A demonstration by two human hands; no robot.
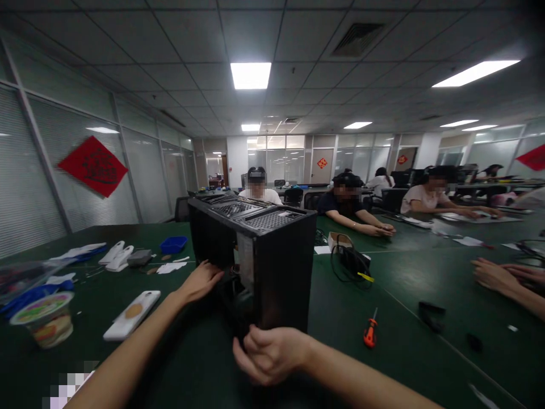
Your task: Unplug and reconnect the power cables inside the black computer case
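A black computer case (285, 272) stands upright on the green table, with mesh vents on top. Its side facing left is open, showing a grey metal part (246, 262) and a dark interior. At that open side rests my left hand (203, 282), fingers stretched out against the case and their tips partly hidden. Down at the near lower corner, my right hand (272, 353) has its fingers curled in around the case's bottom edge. An orange-handled screwdriver (370, 332) lies on the table to the right of the case.
Left on the table (179, 363) are a white phone (135, 313), a plastic cup (45, 321) and a blue tray (174, 245). A black cable bundle (353, 264) lies beyond the screwdriver. Another person's hands (494, 276) rest at the right; co-workers sit across the table.
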